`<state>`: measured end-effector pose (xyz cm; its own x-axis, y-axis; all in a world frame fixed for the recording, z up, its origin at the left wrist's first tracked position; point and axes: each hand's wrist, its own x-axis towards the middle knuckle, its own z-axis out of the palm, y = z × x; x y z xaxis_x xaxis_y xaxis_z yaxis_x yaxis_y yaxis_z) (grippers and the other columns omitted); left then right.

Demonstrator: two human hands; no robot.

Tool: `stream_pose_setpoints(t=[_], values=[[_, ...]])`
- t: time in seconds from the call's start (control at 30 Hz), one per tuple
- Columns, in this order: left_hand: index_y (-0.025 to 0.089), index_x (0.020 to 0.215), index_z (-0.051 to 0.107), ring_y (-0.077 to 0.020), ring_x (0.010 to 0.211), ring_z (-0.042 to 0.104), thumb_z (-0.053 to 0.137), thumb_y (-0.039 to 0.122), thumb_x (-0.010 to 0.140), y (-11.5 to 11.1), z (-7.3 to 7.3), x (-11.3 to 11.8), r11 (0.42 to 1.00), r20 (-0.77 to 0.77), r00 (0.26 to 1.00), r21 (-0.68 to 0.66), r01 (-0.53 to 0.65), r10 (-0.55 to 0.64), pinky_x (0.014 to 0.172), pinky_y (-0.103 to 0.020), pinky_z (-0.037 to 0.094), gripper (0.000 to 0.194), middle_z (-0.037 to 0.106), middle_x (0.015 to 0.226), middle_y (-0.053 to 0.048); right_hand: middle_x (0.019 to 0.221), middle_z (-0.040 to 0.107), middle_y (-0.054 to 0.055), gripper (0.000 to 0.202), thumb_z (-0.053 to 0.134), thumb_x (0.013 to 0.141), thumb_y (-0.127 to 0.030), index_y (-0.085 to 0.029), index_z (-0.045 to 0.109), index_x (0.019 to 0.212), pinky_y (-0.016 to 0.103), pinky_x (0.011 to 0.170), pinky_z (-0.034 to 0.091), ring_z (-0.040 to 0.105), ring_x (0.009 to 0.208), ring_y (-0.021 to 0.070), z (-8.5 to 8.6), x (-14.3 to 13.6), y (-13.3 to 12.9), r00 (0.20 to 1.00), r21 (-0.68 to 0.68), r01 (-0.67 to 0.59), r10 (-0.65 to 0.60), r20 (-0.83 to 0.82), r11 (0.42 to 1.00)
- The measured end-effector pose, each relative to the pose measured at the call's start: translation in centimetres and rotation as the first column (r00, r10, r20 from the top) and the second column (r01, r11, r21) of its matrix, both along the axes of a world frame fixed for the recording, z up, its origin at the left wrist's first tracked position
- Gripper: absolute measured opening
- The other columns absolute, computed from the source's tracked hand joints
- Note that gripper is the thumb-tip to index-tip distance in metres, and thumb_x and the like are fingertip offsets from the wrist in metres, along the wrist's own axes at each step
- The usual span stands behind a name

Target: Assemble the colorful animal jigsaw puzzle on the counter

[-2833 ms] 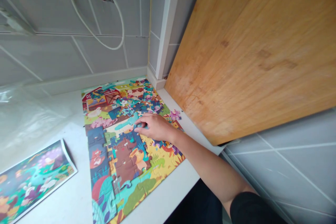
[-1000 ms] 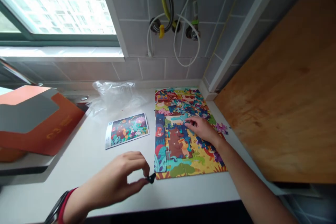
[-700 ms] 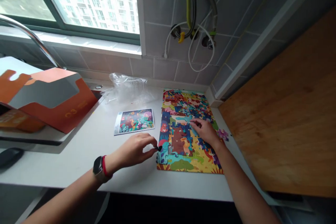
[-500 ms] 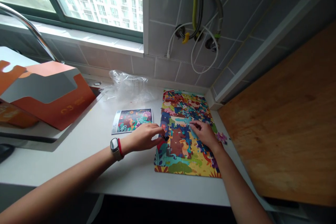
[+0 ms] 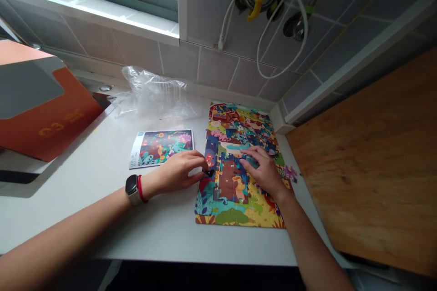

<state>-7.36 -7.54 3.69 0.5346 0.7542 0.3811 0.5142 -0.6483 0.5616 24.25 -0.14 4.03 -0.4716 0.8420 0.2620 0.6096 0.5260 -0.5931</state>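
Observation:
A colourful jigsaw puzzle (image 5: pixel 234 215) lies on the white counter, with loose pieces on its upper and right parts. At its left edge, my left hand (image 5: pixel 184 169) pinches a small dark piece (image 5: pixel 209 173) between thumb and fingers. Over the middle of the puzzle is my right hand (image 5: pixel 262 170), thumb and fingers apart, with nothing visible between them. A picture sheet (image 5: pixel 165 148) showing sea animals lies left of the puzzle, behind my left hand. One purple piece (image 5: pixel 290 173) sits just off the puzzle's right edge.
Crumpled clear plastic (image 5: pixel 150 95) lies at the back of the counter (image 5: pixel 157 232). An orange box (image 5: pixel 44 100) stands at the left. A wooden panel (image 5: pixel 368 159) borders the right side. White cable (image 5: pixel 261 54) and pipes hang from the tiled wall.
The view has shifted closer and lower. My right hand's thumb and fingers have spread apart over the puzzle. My left hand remains at the puzzle's left edge with the dark piece.

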Motion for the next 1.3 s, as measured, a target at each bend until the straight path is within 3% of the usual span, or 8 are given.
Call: stream_pose_setpoints(t=[0.07,0.17,0.27,0.4,0.77,0.97,1.17,1.3], values=[[0.020,0.109,0.072,-0.0216,0.098,0.073,0.059,0.021,0.103,0.1,0.0,-0.1,1.000,-0.023,1.000,-0.012,0.021,-0.022,0.084,-0.034,0.060,0.014,0.076,0.107,-0.010,0.136,0.065,0.012,0.040,0.073,0.095,-0.045,-0.027,0.073,0.132,0.051,0.116,0.047,0.061,0.131,0.0314,0.1,-0.5,-0.5,0.994,-0.012,-0.099,0.099,0.041,0.995],[0.020,0.108,0.072,-0.0228,0.100,0.073,0.061,0.020,0.102,0.1,0.0,-0.3,0.998,-0.067,0.996,-0.007,0.063,-0.063,0.087,-0.035,0.060,0.013,0.076,0.108,-0.010,0.162,0.047,0.014,0.072,0.084,0.086,-0.052,-0.029,0.061,0.150,0.056,0.126,0.036,0.043,0.152,0.0350,0.1,-1.3,-1.3,0.962,-0.080,-0.228,0.237,0.134,0.970],[0.020,0.103,0.073,-0.0224,0.097,0.073,0.062,0.019,0.101,0.1,0.2,-0.6,0.997,-0.123,0.990,-0.015,0.075,-0.076,0.085,-0.034,0.059,0.012,0.076,0.105,-0.008,0.173,0.033,0.013,0.100,0.090,0.075,-0.062,-0.031,0.049,0.161,0.061,0.131,0.025,0.024,0.162,0.0388,-0.2,-1.7,-1.9,0.915,-0.150,-0.299,0.328,0.235,0.942],[0.022,0.099,0.074,-0.0210,0.097,0.074,0.063,0.019,0.101,0.2,0.4,-1.0,0.998,-0.142,0.988,-0.017,0.067,-0.069,0.085,-0.032,0.058,0.012,0.077,0.112,-0.007,0.177,0.025,0.011,0.116,0.091,0.068,-0.069,-0.034,0.040,0.166,0.066,0.132,0.016,0.012,0.165,0.0412,-0.1,-1.7,-2.1,0.878,-0.219,-0.312,0.369,0.305,0.924],[0.024,0.098,0.075,-0.0220,0.107,0.071,0.068,0.026,0.103,0.3,0.4,-1.2,0.992,-0.163,0.979,-0.045,0.120,-0.125,0.094,-0.035,0.055,0.009,0.074,0.126,-0.006,0.178,0.022,0.009,0.116,0.097,0.062,-0.065,-0.034,0.046,0.162,0.064,0.133,0.017,0.017,0.164,0.0428,0.3,-0.8,-1.8,0.874,-0.268,-0.345,0.412,0.257,0.900],[0.023,0.101,0.074,-0.0231,0.111,0.070,0.064,0.027,0.105,0.2,0.1,-1.1,0.993,-0.192,0.974,-0.049,0.111,-0.119,0.095,-0.036,0.055,0.011,0.073,0.128,-0.007,0.171,0.040,0.007,0.077,0.083,0.090,-0.040,-0.036,0.050,0.159,0.058,0.130,0.031,0.033,0.160,0.0323,0.3,-0.2,-1.4,0.935,-0.238,-0.277,0.319,0.158,0.931],[0.022,0.100,0.071,-0.0242,0.114,0.068,0.066,0.026,0.104,0.2,0.4,-1.0,0.991,-0.201,0.970,-0.049,0.127,-0.135,0.098,-0.037,0.055,0.008,0.071,0.129,-0.008,0.165,0.050,0.009,0.070,0.082,0.091,-0.036,-0.032,0.056,0.156,0.057,0.131,0.032,0.037,0.158,0.0319,-0.1,-0.1,-1.1,0.949,-0.212,-0.256,0.287,0.131,0.943],[0.022,0.102,0.070,-0.0249,0.117,0.066,0.060,0.029,0.107,0.3,0.4,-1.1,0.991,-0.210,0.968,-0.035,0.132,-0.137,0.099,-0.039,0.055,0.014,0.070,0.131,-0.009,0.159,0.058,0.007,0.057,0.072,0.099,-0.033,-0.031,0.058,0.154,0.057,0.129,0.034,0.042,0.156,0.0298,0.3,-0.2,-1.1,0.953,-0.179,-0.257,0.279,0.113,0.950]])
